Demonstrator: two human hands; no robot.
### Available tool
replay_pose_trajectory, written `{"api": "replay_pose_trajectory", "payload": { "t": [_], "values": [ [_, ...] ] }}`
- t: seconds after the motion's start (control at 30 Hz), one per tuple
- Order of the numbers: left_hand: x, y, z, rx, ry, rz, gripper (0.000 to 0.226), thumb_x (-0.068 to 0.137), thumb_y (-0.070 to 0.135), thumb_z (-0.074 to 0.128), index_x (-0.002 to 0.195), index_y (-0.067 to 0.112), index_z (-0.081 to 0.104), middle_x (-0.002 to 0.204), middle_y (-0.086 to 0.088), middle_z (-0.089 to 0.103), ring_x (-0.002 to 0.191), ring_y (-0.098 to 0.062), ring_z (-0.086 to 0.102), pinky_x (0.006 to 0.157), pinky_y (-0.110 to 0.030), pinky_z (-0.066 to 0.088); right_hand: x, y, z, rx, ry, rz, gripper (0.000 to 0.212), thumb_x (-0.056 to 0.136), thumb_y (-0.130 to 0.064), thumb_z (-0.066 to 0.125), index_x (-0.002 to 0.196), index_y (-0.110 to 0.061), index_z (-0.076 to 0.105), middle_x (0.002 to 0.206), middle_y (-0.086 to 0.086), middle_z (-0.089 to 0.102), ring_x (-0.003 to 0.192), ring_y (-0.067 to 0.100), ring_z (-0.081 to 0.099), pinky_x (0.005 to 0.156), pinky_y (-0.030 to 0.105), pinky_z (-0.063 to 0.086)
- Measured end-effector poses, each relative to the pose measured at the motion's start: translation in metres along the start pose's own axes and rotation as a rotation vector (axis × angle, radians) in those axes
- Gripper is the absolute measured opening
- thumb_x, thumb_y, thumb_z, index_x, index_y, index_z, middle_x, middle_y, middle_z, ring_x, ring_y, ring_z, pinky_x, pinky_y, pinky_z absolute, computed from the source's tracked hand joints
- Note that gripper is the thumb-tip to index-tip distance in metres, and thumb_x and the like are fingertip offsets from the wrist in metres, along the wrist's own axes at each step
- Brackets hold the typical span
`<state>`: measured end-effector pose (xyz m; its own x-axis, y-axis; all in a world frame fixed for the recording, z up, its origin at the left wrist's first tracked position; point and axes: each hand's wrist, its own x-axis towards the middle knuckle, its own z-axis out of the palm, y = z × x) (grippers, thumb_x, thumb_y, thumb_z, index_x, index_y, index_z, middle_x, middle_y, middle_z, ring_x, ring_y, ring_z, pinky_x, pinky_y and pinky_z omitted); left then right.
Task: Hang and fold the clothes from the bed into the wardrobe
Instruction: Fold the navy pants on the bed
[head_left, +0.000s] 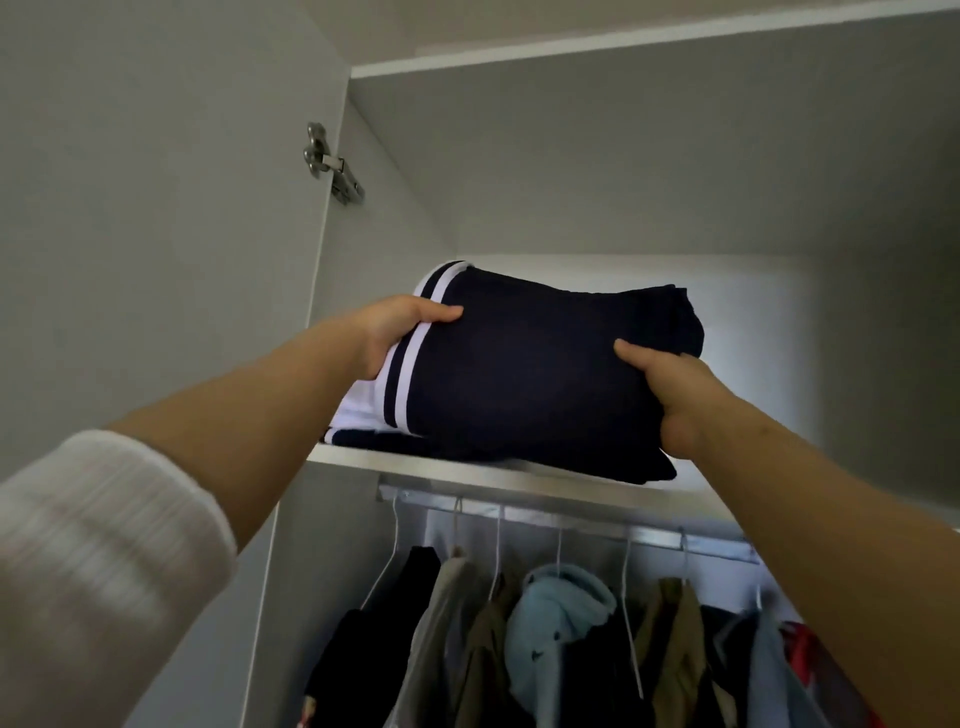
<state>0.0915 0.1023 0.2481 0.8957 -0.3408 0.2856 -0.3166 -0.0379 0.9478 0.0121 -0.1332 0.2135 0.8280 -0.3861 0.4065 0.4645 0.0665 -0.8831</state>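
A folded dark navy garment (530, 374) with white stripes along its left edge lies on the wardrobe's upper shelf (582, 486), partly over the front edge. My left hand (400, 327) grips its striped left side, thumb on top. My right hand (670, 395) grips its right front corner, thumb on top and fingers underneath. More folded navy and white fabric (358, 423) lies beneath it on the shelf.
Below the shelf a metal rail (571, 525) carries several hangers with clothes: a black top (415, 577), a beige jacket (452, 613), a light blue hoodie (561, 608), olive and blue-grey pieces. The open wardrobe door (156, 208) with its hinge (332, 166) stands at left.
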Motion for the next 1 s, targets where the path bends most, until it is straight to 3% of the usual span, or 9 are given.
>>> {"api": "replay_pose_trajectory", "payload": {
  "t": [0.17,0.33,0.43,0.53,0.63,0.7,0.8,0.87,1.0],
  "values": [
    [0.069,0.026,-0.043,0.105,0.057,0.027,0.021,0.085,0.029,0.062,0.093,0.01,0.063,0.067,-0.009,0.072,0.065,-0.025,0.067,0.056,-0.031,0.048,0.071,-0.002,0.05,-0.015,0.025,0.004,0.053,0.085,-0.019,0.067,0.133,-0.01,0.045,0.123,0.012,0.059,0.094,0.029,0.06,0.059,0.037,0.047],
    [0.126,0.028,-0.081,0.251,0.122,-0.016,0.02,0.086,0.028,0.062,0.091,0.008,0.061,0.064,-0.01,0.07,0.068,-0.027,0.063,0.056,-0.034,0.046,0.13,0.017,0.097,-0.036,0.032,0.066,0.055,0.085,-0.02,0.067,0.134,-0.009,0.044,0.125,0.014,0.058,0.103,0.032,0.06,0.059,0.04,0.047],
    [0.152,0.018,-0.092,0.4,0.181,-0.065,0.027,0.086,0.021,0.062,0.106,0.003,0.059,0.09,-0.014,0.066,0.087,-0.032,0.06,0.073,-0.04,0.045,0.15,0.038,0.117,-0.062,0.035,0.148,0.052,0.086,-0.019,0.065,0.132,-0.005,0.045,0.124,0.016,0.058,0.097,0.031,0.059,0.059,0.04,0.046],
    [0.168,-0.002,-0.1,0.604,0.15,-0.162,0.038,0.09,0.017,0.056,0.122,-0.004,0.053,0.122,-0.023,0.057,0.114,-0.037,0.052,0.087,-0.044,0.04,0.164,0.062,0.13,-0.147,0.008,0.226,0.038,0.091,-0.016,0.057,0.125,0.0,0.051,0.118,0.017,0.059,0.105,0.033,0.056,0.076,0.041,0.045],
    [0.176,-0.024,-0.101,0.77,0.104,-0.279,0.04,0.094,0.022,0.052,0.122,-0.007,0.052,0.109,-0.021,0.062,0.088,-0.033,0.059,0.085,-0.04,0.041,0.172,0.084,0.127,-0.285,-0.072,0.28,0.015,0.094,-0.015,0.05,0.097,-0.003,0.059,0.09,0.014,0.059,0.079,0.031,0.055,0.067,0.037,0.045],
    [0.182,-0.031,-0.098,0.871,0.117,-0.287,0.041,0.095,0.027,0.051,0.12,-0.005,0.054,0.09,-0.015,0.062,0.074,-0.028,0.056,0.082,-0.037,0.042,0.174,0.094,0.118,-0.301,-0.104,0.333,0.022,0.091,-0.021,0.053,0.074,-0.008,0.055,0.069,0.011,0.057,0.061,0.026,0.051,0.052,0.03,0.043],
    [0.186,-0.033,-0.097,0.906,0.169,-0.258,0.038,0.092,0.034,0.054,0.109,0.0,0.059,0.114,-0.016,0.061,0.093,-0.03,0.058,0.085,-0.037,0.043,0.172,0.098,0.108,-0.217,-0.135,0.389,0.026,0.085,-0.033,0.058,0.07,-0.011,0.058,0.048,0.006,0.06,0.05,0.021,0.055,0.041,0.022,0.045],
    [0.182,-0.031,-0.095,0.914,0.209,-0.228,0.036,0.09,0.04,0.055,0.095,0.005,0.06,0.12,-0.013,0.06,0.089,-0.026,0.058,0.084,-0.036,0.043,0.17,0.098,0.106,-0.196,-0.166,0.384,0.026,0.083,-0.035,0.059,0.072,-0.011,0.059,0.046,0.004,0.06,0.043,0.019,0.057,0.038,0.021,0.045],
    [0.17,-0.029,-0.098,0.99,0.255,-0.169,0.055,0.088,0.054,0.051,0.119,0.008,0.054,0.128,-0.011,0.055,0.105,-0.026,0.053,0.087,-0.034,0.038,0.165,0.097,0.108,-0.19,-0.225,0.37,0.016,0.084,-0.022,0.059,0.074,-0.01,0.059,0.052,0.005,0.06,0.045,0.018,0.057,0.045,0.022,0.046]
  ]
}}
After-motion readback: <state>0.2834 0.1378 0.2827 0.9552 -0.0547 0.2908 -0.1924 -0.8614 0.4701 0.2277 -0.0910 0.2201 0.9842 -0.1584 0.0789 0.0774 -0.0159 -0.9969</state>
